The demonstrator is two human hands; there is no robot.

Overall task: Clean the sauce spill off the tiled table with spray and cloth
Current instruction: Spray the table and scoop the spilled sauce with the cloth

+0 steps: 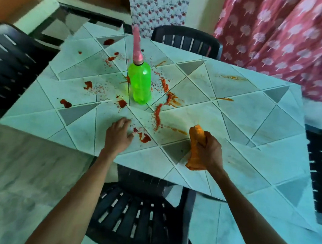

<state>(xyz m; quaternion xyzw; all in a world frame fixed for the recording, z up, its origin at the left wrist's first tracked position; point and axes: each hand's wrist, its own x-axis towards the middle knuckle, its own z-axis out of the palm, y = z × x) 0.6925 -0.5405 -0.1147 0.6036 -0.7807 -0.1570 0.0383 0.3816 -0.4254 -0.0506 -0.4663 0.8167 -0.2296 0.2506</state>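
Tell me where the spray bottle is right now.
Head view: the bottle stands upright in the middle of the table, among sauce spots, just beyond the left hand.

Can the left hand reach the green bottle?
Probably yes. The left hand is empty and rests on the table, and only sauce splatters lie between it and the bottle.

bottle mid-table | spill around it | chairs beside
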